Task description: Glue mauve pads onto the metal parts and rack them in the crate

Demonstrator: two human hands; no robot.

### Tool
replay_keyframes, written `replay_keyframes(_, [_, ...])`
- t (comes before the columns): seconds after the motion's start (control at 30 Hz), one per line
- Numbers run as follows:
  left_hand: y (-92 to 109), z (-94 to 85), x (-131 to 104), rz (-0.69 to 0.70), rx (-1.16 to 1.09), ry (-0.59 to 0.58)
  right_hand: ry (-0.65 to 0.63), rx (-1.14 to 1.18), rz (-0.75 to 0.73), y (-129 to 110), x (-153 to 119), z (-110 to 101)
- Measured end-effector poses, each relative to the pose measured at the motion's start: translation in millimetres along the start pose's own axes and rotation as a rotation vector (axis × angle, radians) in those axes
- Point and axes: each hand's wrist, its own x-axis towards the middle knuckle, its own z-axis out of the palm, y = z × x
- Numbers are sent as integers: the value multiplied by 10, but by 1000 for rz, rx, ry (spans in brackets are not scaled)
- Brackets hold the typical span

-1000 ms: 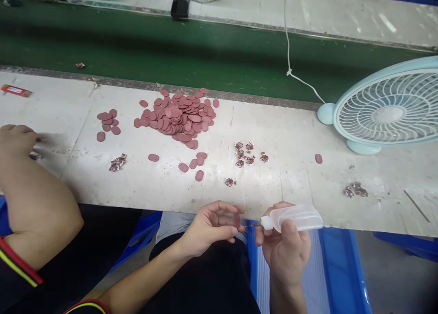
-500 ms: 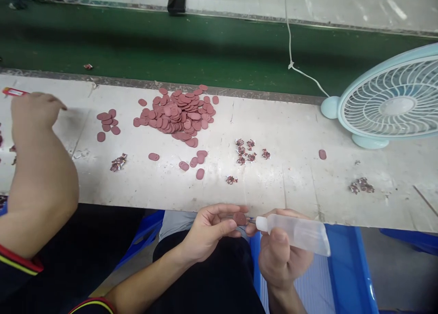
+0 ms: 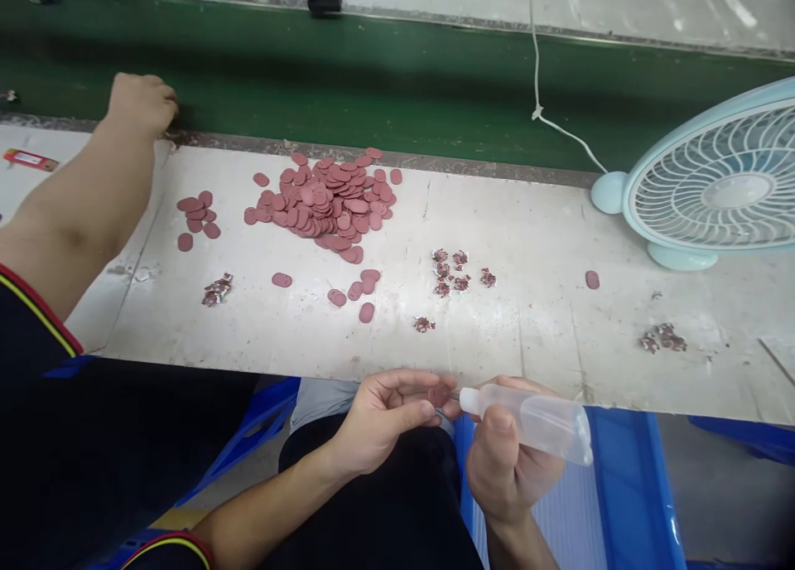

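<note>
My left hand (image 3: pixel 385 417) pinches a small reddish-brown oval piece (image 3: pixel 438 396) between thumb and fingers, just below the front edge of the worktable (image 3: pixel 534 247). My right hand (image 3: pixel 506 462) grips a clear plastic squeeze bottle (image 3: pixel 535 421), whose nozzle tip touches the held piece. A heap of the same oval pieces (image 3: pixel 332 204) lies on the table beyond, with a few loose ones (image 3: pixel 358 289) nearer me.
A co-worker's arm (image 3: pixel 87 197) stretches from the left across the table, with the hand (image 3: pixel 142 102) on the green conveyor belt (image 3: pixel 348 81). A pale blue fan (image 3: pixel 714 193) stands at the right. Small clusters of crumpled bits (image 3: pixel 450 272) lie scattered about. Blue seats are below.
The co-worker's hand has moved from the table's left edge forward onto the green belt. My hands stay together; the bottle tip has closed onto the oval piece.
</note>
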Motion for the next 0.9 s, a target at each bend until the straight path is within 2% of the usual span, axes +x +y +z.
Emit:
replay_keyframes(0.27, [5, 2, -10, -6, -17, -9, -80, 135, 94, -14, -3, -14])
replay_keyframes(0.47, [11, 1, -3, 3, -7, -15, -84, 85, 59, -9, 0, -18])
replay_keyframes(0.7, [29, -6, -2, -11, -22, 2, -69, 200, 54, -26, 21, 17])
replay_keyframes(0.9, [34, 0, -9, -24, -36, -1, -80, 131, 35, 1, 10, -30])
